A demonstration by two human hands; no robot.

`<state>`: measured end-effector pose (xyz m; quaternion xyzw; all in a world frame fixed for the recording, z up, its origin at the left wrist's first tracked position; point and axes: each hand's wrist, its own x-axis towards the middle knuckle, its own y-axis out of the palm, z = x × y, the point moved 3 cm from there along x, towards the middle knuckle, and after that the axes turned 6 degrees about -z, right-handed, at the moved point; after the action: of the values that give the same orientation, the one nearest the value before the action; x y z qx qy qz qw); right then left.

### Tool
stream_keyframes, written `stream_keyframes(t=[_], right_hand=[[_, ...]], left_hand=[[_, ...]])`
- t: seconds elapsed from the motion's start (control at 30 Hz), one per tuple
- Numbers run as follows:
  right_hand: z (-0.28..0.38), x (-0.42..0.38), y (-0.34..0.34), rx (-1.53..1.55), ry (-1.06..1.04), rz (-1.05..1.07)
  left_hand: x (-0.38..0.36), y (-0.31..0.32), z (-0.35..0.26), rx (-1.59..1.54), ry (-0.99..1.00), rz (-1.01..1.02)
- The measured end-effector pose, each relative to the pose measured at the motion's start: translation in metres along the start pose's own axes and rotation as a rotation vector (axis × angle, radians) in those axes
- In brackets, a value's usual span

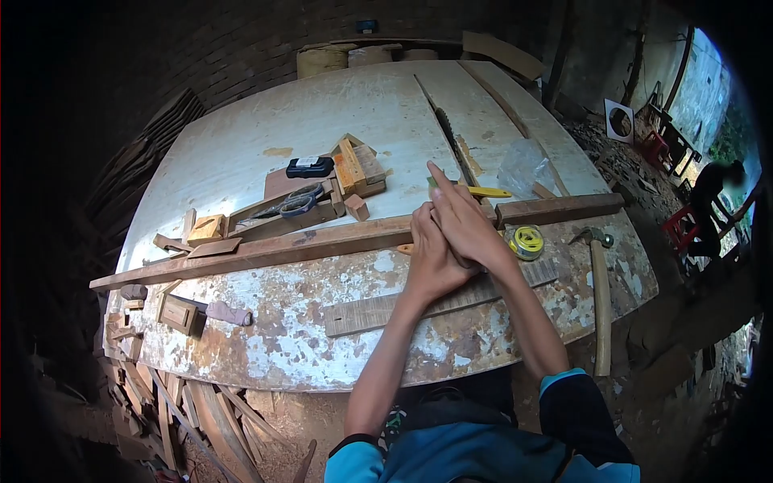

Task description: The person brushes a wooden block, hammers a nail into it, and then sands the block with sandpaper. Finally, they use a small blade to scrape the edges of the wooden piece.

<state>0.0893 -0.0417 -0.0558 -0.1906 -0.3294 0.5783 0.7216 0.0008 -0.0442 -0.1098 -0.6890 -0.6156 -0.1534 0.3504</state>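
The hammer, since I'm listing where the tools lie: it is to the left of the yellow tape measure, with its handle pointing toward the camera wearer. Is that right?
Not quite: the head view shows the hammer to the right of the yellow tape measure, not to its left. The rest stands.

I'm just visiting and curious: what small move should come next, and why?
Probably ease the left hand and right hand apart. They are together over the long wooden beam, hiding part of it, and parting them would free one for the yellow tape measure lying close beside them. I cannot tell whether they grip anything.
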Motion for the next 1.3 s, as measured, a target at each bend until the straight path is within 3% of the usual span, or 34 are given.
stream_keyframes(t=[0.13,0.17,0.3,0.47,0.5,0.6,0.67,0.77,0.87,0.93,1.0,1.17,1.3], right_hand=[[-0.005,-0.047,-0.005,-0.057,-0.093,-0.11],[-0.006,-0.051,-0.008,-0.112,0.001,-0.051],[-0.008,-0.061,-0.008,0.042,-0.025,-0.018],[-0.033,-0.067,-0.013,0.177,-0.122,0.059],[-0.037,-0.061,-0.014,0.37,-0.005,0.107],[-0.054,-0.034,-0.011,0.779,0.291,0.22],[-0.039,-0.028,0.002,1.055,0.202,0.169],[-0.046,-0.036,0.024,1.403,0.3,0.438],[-0.051,-0.032,0.03,1.553,0.256,0.35],[-0.053,-0.03,0.019,1.593,0.214,0.308],[-0.05,-0.036,0.001,1.421,-0.005,0.148],[-0.051,-0.037,-0.006,1.387,-0.03,0.128],[-0.044,-0.04,-0.014,1.371,-0.055,0.137]], left_hand=[[0.008,-0.006,0.006,-0.05,0.048,0.073],[0.008,-0.008,0.005,-0.057,0.023,0.097],[0.007,-0.019,0.006,-0.299,-0.152,0.131],[0.018,-0.051,0.013,-0.103,0.047,-0.035],[0.019,-0.057,0.017,-0.097,0.072,-0.049],[0.017,-0.063,0.011,-0.494,-0.004,-0.15],[0.014,-0.059,0.004,-0.519,0.025,-0.202],[0.01,-0.055,0.002,-0.391,0.119,-0.198],[0.01,-0.05,0.01,-0.318,0.107,-0.146],[0.014,-0.052,0.009,-0.649,-0.012,-0.06],[0.017,-0.043,0.01,-1.156,-0.232,-0.003],[0.018,-0.044,-0.002,-0.99,-0.215,0.004],[0.014,-0.037,0.007,-1.036,-0.293,-0.054]])
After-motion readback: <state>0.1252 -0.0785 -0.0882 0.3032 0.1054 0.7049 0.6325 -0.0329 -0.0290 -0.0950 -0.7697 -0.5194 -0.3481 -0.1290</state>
